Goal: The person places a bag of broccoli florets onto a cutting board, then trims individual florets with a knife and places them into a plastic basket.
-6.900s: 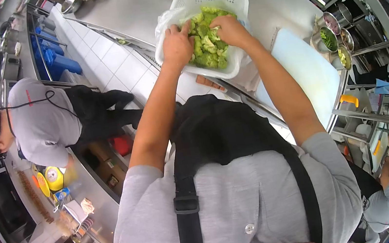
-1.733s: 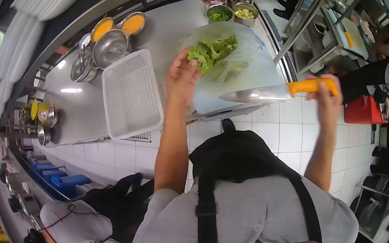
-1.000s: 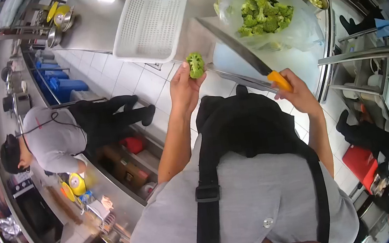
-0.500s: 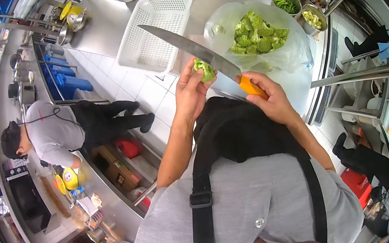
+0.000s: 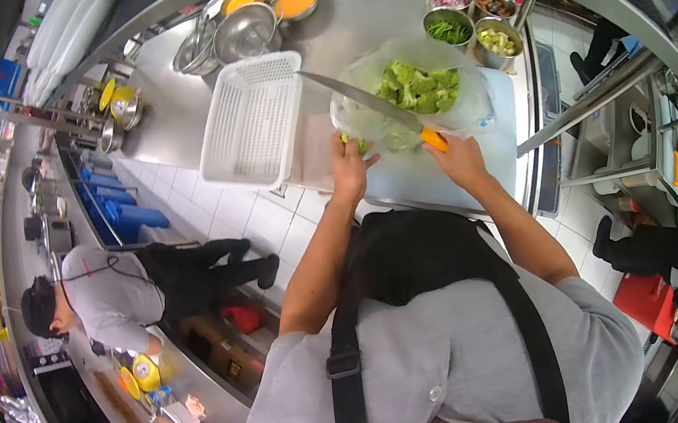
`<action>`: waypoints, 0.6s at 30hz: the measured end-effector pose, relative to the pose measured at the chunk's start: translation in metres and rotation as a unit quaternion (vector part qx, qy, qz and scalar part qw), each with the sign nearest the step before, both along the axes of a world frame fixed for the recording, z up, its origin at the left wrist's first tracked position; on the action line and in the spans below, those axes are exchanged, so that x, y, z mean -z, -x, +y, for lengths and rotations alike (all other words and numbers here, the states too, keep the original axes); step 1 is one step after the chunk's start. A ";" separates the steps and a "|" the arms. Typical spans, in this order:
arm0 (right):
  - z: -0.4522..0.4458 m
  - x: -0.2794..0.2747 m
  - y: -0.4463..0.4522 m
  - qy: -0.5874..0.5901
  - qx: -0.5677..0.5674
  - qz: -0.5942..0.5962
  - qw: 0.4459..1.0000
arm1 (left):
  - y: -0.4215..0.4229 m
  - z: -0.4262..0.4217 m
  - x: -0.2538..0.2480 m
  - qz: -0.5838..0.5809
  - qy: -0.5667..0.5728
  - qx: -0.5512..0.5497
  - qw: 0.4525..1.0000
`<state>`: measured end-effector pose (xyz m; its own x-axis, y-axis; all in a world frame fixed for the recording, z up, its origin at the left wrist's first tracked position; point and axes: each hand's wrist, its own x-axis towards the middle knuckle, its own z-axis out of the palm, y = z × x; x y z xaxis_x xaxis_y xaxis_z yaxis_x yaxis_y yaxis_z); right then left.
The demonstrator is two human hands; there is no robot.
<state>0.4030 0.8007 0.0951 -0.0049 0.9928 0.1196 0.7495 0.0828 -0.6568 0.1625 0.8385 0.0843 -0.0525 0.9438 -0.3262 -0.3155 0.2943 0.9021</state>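
Broccoli (image 5: pixel 362 147) sits in the half-closed left hand (image 5: pixel 349 167), knife (image 5: pixel 367 101) in the closed right hand (image 5: pixel 463 161), tip by the basket (image 5: pixel 247 129).

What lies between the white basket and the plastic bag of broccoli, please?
In the head view, the blade of the knife in the right hand crosses that gap, above steel counter and a pinkish surface.

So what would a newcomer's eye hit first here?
The long orange-handled knife in the right hand, its blade slanting toward the white basket. Then broccoli in a plastic bag on the board, and two bowls of something orange at the back of the table.
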 end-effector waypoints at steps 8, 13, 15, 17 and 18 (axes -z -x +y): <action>0.018 0.007 0.001 0.048 -0.004 -0.017 0.999 | -0.022 0.021 0.014 -0.062 -0.007 -0.002 0.998; 0.057 0.021 0.027 -0.006 -0.036 0.010 0.999 | -0.018 0.074 0.025 -0.064 -0.022 -0.034 0.997; 0.078 0.033 0.032 -0.099 -0.061 -0.022 0.993 | -0.010 0.090 0.040 -0.058 -0.034 -0.064 0.996; 0.079 0.030 0.031 -0.077 -0.095 -0.017 0.992 | 0.002 0.100 0.052 -0.040 -0.044 -0.118 0.991; 0.069 0.000 0.027 -0.015 -0.116 0.003 0.993 | 0.010 0.097 0.042 0.006 -0.076 -0.160 0.984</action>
<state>0.3760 0.8702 0.0952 -0.2331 0.9609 0.1496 0.7035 0.2728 -0.6563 0.1526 0.9351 0.0422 -0.3583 0.9159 -0.1808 -0.3589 0.0436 0.9324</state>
